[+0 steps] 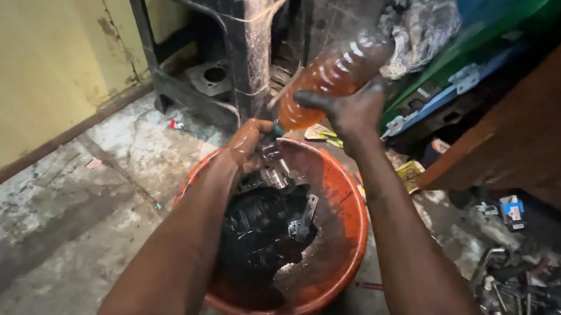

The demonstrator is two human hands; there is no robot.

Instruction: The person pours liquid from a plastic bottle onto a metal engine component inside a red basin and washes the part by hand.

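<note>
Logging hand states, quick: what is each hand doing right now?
Left hand: closed on a small metal part over the orange basin.
Right hand: closed on the tilted plastic bottle.

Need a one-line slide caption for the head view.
Right hand tilts a plastic bottle of orange liquid over an orange basin; left hand holds a metal part.

Plastic bottle (334, 74) blurred at far end, mouth hidden behind left hand (248, 143). Stool (235, 33) cropped by top edge. Metal parts (268, 231) indistinct under black liquid.
</note>
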